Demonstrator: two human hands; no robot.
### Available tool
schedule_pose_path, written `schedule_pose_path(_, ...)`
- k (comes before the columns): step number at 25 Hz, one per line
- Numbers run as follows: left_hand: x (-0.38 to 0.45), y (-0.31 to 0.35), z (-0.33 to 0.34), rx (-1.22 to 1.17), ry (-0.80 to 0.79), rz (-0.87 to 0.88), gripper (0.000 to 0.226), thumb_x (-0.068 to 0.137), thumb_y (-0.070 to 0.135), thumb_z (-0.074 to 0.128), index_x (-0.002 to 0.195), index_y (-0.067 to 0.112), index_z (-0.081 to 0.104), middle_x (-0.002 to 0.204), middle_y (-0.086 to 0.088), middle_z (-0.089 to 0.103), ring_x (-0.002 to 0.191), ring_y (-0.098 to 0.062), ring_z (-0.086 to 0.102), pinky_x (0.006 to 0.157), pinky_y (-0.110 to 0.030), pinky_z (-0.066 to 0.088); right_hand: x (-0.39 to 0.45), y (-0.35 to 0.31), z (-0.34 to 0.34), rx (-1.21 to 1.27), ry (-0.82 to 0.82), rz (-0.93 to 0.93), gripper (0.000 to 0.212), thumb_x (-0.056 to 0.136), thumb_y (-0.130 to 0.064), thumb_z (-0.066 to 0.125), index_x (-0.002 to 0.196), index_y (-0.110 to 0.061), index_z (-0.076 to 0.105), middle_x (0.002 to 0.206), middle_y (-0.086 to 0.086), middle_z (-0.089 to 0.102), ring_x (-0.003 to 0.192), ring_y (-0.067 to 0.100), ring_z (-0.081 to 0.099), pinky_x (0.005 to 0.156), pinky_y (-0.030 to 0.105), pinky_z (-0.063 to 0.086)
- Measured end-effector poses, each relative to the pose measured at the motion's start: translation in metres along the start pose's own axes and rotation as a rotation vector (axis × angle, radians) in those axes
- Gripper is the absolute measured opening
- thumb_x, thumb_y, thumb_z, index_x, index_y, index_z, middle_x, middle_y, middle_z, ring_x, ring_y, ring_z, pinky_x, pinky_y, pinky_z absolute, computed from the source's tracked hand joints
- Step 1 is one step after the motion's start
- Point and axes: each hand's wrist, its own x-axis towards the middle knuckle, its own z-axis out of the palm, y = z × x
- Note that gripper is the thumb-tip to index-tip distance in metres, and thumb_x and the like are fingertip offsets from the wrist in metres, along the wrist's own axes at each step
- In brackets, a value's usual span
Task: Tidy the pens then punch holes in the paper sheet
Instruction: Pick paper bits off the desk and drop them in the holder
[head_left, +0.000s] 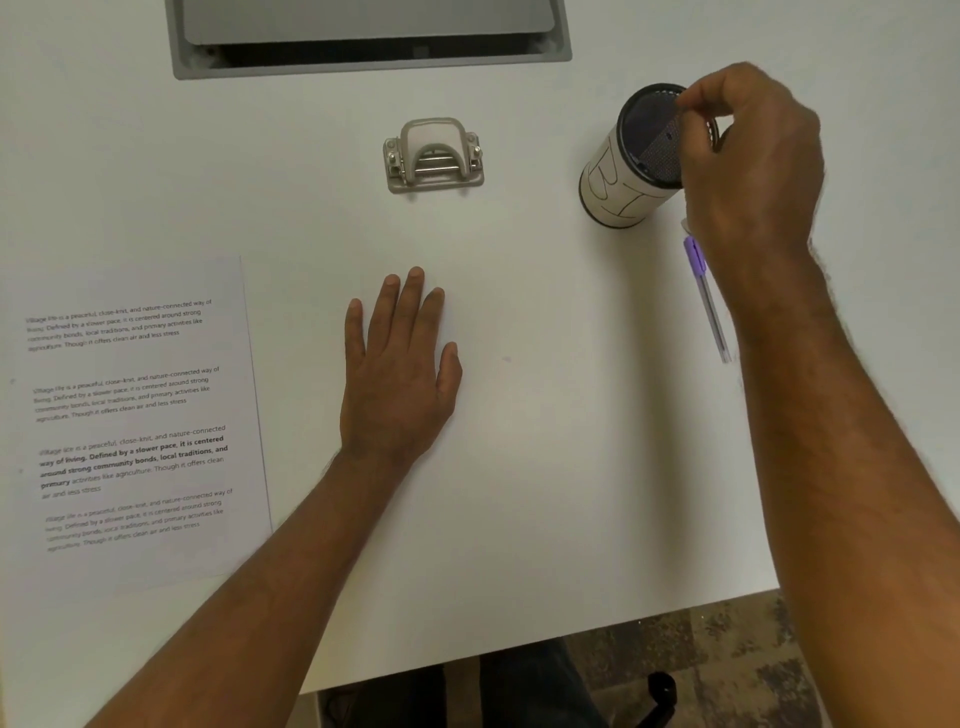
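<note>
While the left hand (397, 374) lies flat and open on the white table (545, 467), palm down and holding nothing, the right hand (753, 166) hovers over the mouth of the pen holder (631, 166), fingertips pinched together at its rim; whether they grip anything cannot be told. Just below that hand's wrist, a purple-capped pen (709, 301) lies on the table. Well to the left of the flat hand sits the printed paper sheet (135, 415). Beyond its fingertips stands the hole punch (434, 156).
</note>
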Motion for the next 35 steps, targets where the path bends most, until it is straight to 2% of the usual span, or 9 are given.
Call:
schedule_pose_path(5,0.000,0.000,0.001,-0.003,0.004,0.000,0.060,0.107,0.040,0.031,0.162,0.016,0.033,0.174,-0.007,0.022,0.162,-0.026,0.016,0.131,-0.056,0.011,-0.014,-0.001,0.001,0.022,0.094,-0.036,0.027,0.099,-0.033,0.049,0.117,-0.025,0.067,0.120,-0.006,0.063,0.108,0.015,0.059,0.081,0.024,0.046)
schedule_pose_path(10,0.000,0.000,0.001,0.003,0.004,-0.001,0.060,0.107,0.040,0.032,0.162,0.017,0.033,0.174,-0.006,0.022,0.162,-0.025,0.016,0.131,-0.056,0.010,-0.055,-0.003,0.008,0.299,0.301,-0.120,0.020,0.094,-0.009,0.053,0.104,-0.011,0.070,0.110,-0.001,0.052,0.083,0.006,0.053,0.071,0.025,0.049)
schedule_pose_path(12,-0.001,0.000,0.001,-0.004,0.015,-0.001,0.060,0.106,0.039,0.033,0.161,0.016,0.034,0.174,-0.006,0.023,0.162,-0.025,0.017,0.131,-0.056,0.011,-0.091,-0.006,0.020,0.353,0.228,-0.067,0.016,0.096,-0.010,0.056,0.104,-0.014,0.069,0.107,-0.002,0.056,0.076,0.006,0.053,0.068,0.026,0.048)
schedule_pose_path(15,-0.001,0.001,0.000,-0.014,0.029,0.001,0.059,0.106,0.037,0.035,0.161,0.016,0.035,0.173,-0.007,0.024,0.162,-0.025,0.018,0.131,-0.056,0.012,-0.156,-0.007,0.042,0.367,-0.049,0.009,0.011,0.098,-0.015,0.061,0.104,-0.016,0.071,0.102,-0.004,0.061,0.077,0.009,0.058,0.067,0.029,0.053)
schedule_pose_path(17,0.000,0.001,0.000,-0.012,0.032,0.004,0.059,0.106,0.038,0.036,0.161,0.016,0.035,0.173,-0.007,0.024,0.162,-0.025,0.018,0.131,-0.056,0.012,-0.189,-0.005,0.054,0.303,-0.198,0.009,0.008,0.099,-0.015,0.065,0.102,-0.017,0.072,0.100,-0.006,0.062,0.085,0.012,0.061,0.076,0.032,0.055)
schedule_pose_path(19,0.000,0.000,0.001,-0.009,0.028,0.005,0.059,0.106,0.038,0.035,0.161,0.016,0.034,0.173,-0.007,0.024,0.162,-0.025,0.018,0.131,-0.056,0.012,-0.207,-0.004,0.061,0.236,-0.270,0.004,0.010,0.100,-0.015,0.066,0.106,-0.018,0.073,0.103,-0.006,0.065,0.097,0.014,0.062,0.085,0.034,0.055)
schedule_pose_path(22,-0.001,-0.001,0.003,0.003,0.028,0.007,0.059,0.107,0.039,0.035,0.162,0.016,0.033,0.174,-0.007,0.023,0.162,-0.025,0.017,0.131,-0.056,0.011,-0.210,-0.007,0.064,0.217,-0.274,0.016,0.014,0.100,-0.019,0.067,0.112,-0.020,0.076,0.105,-0.005,0.067,0.103,0.015,0.061,0.088,0.034,0.055)
schedule_pose_path(28,-0.002,-0.001,0.002,0.000,0.029,0.010,0.059,0.107,0.039,0.033,0.162,0.015,0.033,0.174,-0.008,0.023,0.162,-0.026,0.017,0.131,-0.056,0.011,-0.202,-0.017,0.068,0.194,-0.270,0.054,0.012,0.099,-0.029,0.071,0.106,-0.024,0.078,0.102,-0.009,0.071,0.101,0.011,0.063,0.084,0.033,0.057)
schedule_pose_path(35,-0.002,-0.001,0.002,0.011,0.019,0.007,0.060,0.107,0.039,0.033,0.162,0.016,0.032,0.174,-0.007,0.021,0.162,-0.026,0.016,0.131,-0.056,0.011,-0.196,-0.025,0.067,0.029,-0.291,-0.026,0.010,0.099,-0.022,0.067,0.092,-0.022,0.073,0.092,-0.008,0.066,0.091,0.011,0.060,0.071,0.025,0.049)
